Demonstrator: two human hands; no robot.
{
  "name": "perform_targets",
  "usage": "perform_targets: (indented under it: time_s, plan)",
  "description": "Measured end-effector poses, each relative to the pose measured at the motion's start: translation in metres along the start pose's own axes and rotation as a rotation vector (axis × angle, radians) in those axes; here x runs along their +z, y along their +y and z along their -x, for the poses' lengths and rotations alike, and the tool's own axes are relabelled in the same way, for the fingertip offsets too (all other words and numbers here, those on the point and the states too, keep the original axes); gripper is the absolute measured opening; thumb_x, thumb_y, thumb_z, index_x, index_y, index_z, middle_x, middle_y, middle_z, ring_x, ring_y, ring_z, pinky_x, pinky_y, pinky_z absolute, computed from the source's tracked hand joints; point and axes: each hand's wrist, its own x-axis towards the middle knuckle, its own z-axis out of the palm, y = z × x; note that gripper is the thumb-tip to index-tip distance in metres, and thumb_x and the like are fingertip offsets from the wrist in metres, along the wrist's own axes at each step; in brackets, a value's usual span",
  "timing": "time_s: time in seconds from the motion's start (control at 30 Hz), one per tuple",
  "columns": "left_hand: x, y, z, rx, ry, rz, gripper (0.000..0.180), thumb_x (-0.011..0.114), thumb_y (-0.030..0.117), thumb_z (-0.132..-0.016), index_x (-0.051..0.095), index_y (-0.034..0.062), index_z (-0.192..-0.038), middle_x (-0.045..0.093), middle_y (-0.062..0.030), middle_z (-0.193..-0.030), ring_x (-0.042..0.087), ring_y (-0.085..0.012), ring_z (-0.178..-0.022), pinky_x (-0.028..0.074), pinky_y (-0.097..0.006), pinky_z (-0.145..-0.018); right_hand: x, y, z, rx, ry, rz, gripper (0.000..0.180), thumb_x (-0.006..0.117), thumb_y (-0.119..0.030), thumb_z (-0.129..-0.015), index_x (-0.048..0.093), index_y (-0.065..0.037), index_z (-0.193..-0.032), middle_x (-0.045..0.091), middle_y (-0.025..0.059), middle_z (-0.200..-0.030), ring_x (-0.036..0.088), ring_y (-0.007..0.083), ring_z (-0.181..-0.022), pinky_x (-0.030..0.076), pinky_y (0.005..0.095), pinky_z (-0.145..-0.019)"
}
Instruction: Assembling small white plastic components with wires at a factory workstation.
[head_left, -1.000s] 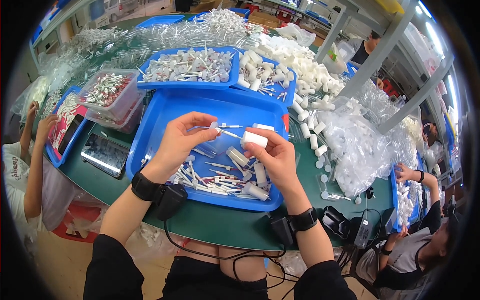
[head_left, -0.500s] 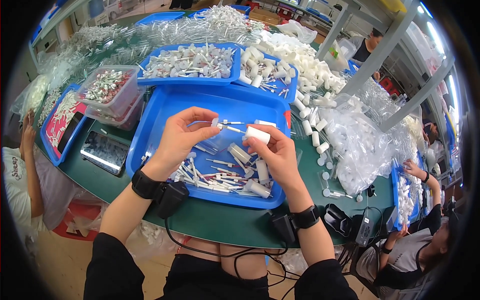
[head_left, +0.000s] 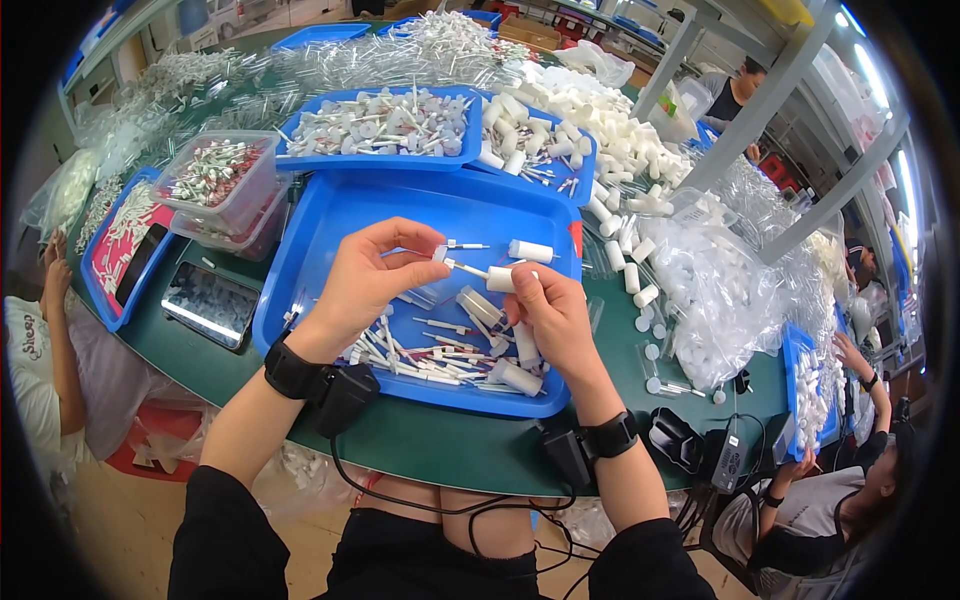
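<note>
Over the blue tray [head_left: 330,205], my left hand [head_left: 372,275] pinches a thin white stick [head_left: 467,267] by its round cap [head_left: 440,254]. The stick points right, its tip at the white cylinder [head_left: 499,279] my right hand [head_left: 555,315] pinches.

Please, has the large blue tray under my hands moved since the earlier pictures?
No: against the green table, the large blue tray shows no visible shift.

A green table [head_left: 450,440] is filling the room's middle, standing over a beige floor [head_left: 140,510]. A red stool [head_left: 150,462] is sitting at lower left. Grey posts [head_left: 765,115] are rising at right, and tube lights [head_left: 861,68] are glowing beside them.
</note>
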Motion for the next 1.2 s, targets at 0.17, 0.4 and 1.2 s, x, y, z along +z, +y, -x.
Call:
perform_targets:
  time_s: [0.17, 0.4, 1.2]
  plan:
    - [-0.004, 0.002, 0.003, -0.028, -0.021, 0.007, 0.022, 0.065, 0.0, -0.079, 0.058, -0.0003, -0.1, 0.058, -0.0058, -0.091, 0.061, -0.014, -0.084, 0.049, -0.025, -0.078, 0.007, -0.002, -0.002, -0.085, 0.008, 0.023, 0.028, 0.055, -0.02, -0.091, 0.058, -0.003, -0.114, 0.058, -0.0021, -0.074, 0.048, 0.003, -0.065, 0.036, 0.0185, -0.056]
    - [0.001, 0.002, 0.001, -0.034, -0.001, -0.026, 0.021, 0.064, 0.002, -0.081, 0.058, -0.0003, -0.101, 0.059, -0.0064, -0.089, 0.061, -0.0143, -0.083, 0.048, -0.025, -0.077, 0.009, -0.006, 0.0, -0.133, -0.005, -0.198, 0.026, 0.055, -0.014, -0.091, 0.052, -0.002, -0.114, 0.063, 0.0079, -0.093, 0.056, 0.0085, -0.076, 0.046, 0.0229, -0.071]
    - [-0.003, -0.004, -0.001, -0.021, 0.008, -0.073, 0.021, 0.066, 0.009, -0.082, 0.061, -0.0005, -0.1, 0.061, -0.0052, -0.083, 0.061, -0.0113, -0.078, 0.048, -0.022, -0.07, 0.014, -0.006, 0.0, -0.176, 0.102, -0.214, 0.021, 0.059, -0.009, -0.088, 0.053, 0.0, -0.106, 0.063, 0.0074, -0.087, 0.058, 0.0093, -0.079, 0.045, 0.0207, -0.069]
